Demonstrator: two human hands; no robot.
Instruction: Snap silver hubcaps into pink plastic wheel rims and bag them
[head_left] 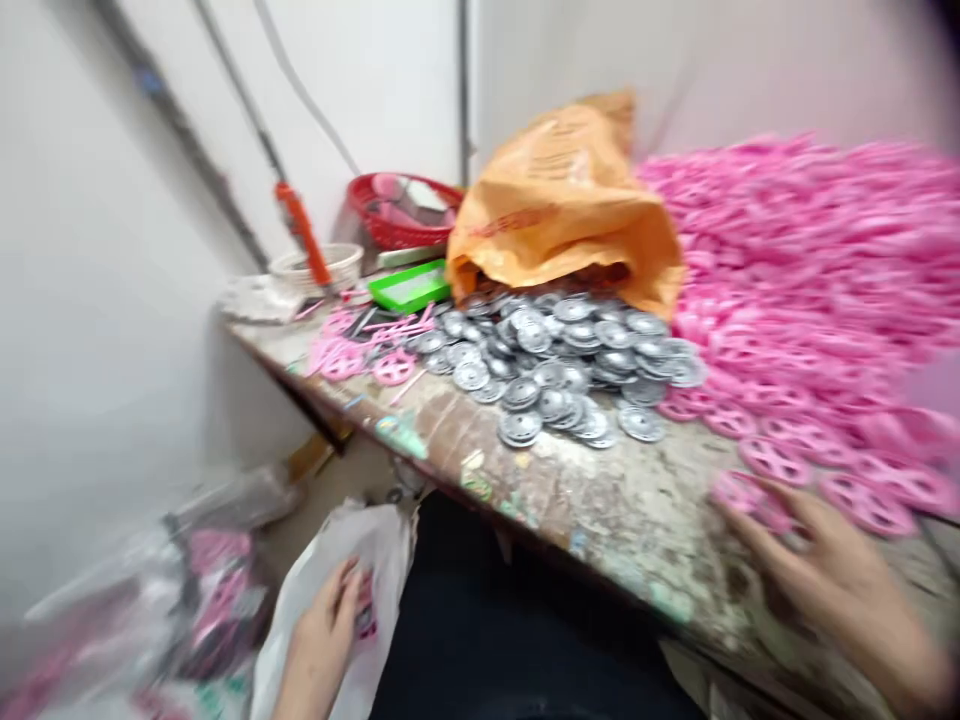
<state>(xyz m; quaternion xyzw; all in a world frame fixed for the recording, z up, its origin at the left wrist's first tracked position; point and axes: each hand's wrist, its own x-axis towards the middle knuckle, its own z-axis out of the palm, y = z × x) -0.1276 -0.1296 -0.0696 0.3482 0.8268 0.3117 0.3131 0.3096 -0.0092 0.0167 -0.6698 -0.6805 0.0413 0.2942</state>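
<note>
My left hand reaches down below the table edge into a white plastic bag, its fingers curled on something pink inside; blur hides what it is. My right hand lies on the worn tabletop at the right, fingertips touching pink plastic wheels at the edge of a big pink heap. A pile of silver metal discs spills from an orange bag in the middle of the table.
A green tray, a red basket, a white bowl with an orange-handled tool and loose pink parts sit at the table's far left by the wall. Clear bags with pink pieces lie on the floor at left.
</note>
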